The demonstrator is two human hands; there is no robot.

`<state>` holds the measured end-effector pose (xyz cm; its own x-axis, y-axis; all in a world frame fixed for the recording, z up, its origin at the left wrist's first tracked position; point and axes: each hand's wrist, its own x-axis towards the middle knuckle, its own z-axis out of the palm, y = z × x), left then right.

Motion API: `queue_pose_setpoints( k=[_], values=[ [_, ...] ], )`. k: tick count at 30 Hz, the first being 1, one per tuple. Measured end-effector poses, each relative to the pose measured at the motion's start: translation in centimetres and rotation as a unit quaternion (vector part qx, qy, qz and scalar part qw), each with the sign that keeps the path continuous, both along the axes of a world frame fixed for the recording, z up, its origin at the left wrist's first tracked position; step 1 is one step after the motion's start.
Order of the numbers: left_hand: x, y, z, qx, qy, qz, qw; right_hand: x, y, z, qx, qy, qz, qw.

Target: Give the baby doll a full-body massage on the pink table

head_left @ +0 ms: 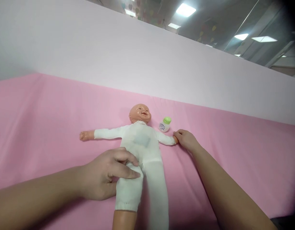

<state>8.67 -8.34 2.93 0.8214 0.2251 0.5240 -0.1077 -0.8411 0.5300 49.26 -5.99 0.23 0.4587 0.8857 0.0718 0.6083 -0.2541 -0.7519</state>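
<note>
A baby doll (140, 140) in a white bodysuit lies on its back on the pink sheet (42, 127), arms spread, head toward the wall. My left hand (109, 174) rests on the doll's hip and upper leg, fingers pressed together and pinching the white cloth there. My right hand (186, 139) is closed over the doll's hand at the end of its outstretched arm. A small white bottle (164, 124) with a green cap stands just beyond that arm, beside the doll's head.
A pale pink wall or panel (114, 54) rises behind the sheet. Above it, ceiling lights (186, 9) and glass partitions show.
</note>
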Motion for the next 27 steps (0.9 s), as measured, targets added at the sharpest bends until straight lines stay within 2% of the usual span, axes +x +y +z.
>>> queue_pose_setpoints(
  k=[2, 5, 7, 9, 11, 13, 16, 18, 20, 23, 25, 27],
  values=[
    [0.0, 0.2, -0.1, -0.006, -0.008, 0.000, 1.000, 0.2, 0.1, -0.3, -0.005, 0.000, 0.003, 1.000],
    [-0.1, 0.8, -0.2, 0.009, -0.034, 0.015, 0.999, -0.6, 0.0, -0.3, 0.082, 0.076, 0.004, 0.994],
    [-0.4, 1.6, -0.3, 0.041, -0.047, 0.059, 0.996, -1.9, -0.3, -0.2, 0.175, 0.150, 0.033, 0.973],
    [-0.7, 2.4, -0.5, 0.074, -0.042, 0.139, 0.987, -3.7, -0.7, 0.0, 0.245, 0.156, 0.077, 0.954],
    [-0.9, 3.2, -0.5, 0.074, -0.011, 0.219, 0.973, -5.7, -1.3, -0.1, 0.271, 0.077, 0.116, 0.952],
    [-0.8, 3.8, -0.6, 0.032, 0.027, 0.258, 0.965, -7.6, -1.7, -0.3, 0.265, -0.044, 0.167, 0.949],
    [-0.4, 4.5, -0.7, -0.022, 0.051, 0.264, 0.963, -9.5, -1.8, -1.1, 0.270, -0.202, 0.251, 0.907],
    [-0.1, 4.8, -0.9, -0.025, 0.055, 0.264, 0.963, -10.1, -1.5, -1.6, 0.283, -0.255, 0.285, 0.880],
    [-0.1, 5.0, -1.0, -0.007, 0.059, 0.261, 0.964, -10.3, -1.3, -1.9, 0.287, -0.273, 0.294, 0.870],
    [-0.3, 4.9, -1.1, 0.024, 0.056, 0.248, 0.967, -10.1, -1.3, -1.5, 0.268, -0.255, 0.287, 0.884],
    [-0.5, 4.4, -1.0, 0.026, 0.039, 0.229, 0.972, -9.6, -1.6, -1.1, 0.248, -0.206, 0.258, 0.911],
    [-0.5, 3.6, -0.8, 0.022, 0.005, 0.184, 0.983, -8.7, -1.8, -0.6, 0.240, -0.125, 0.214, 0.939]
  ],
)
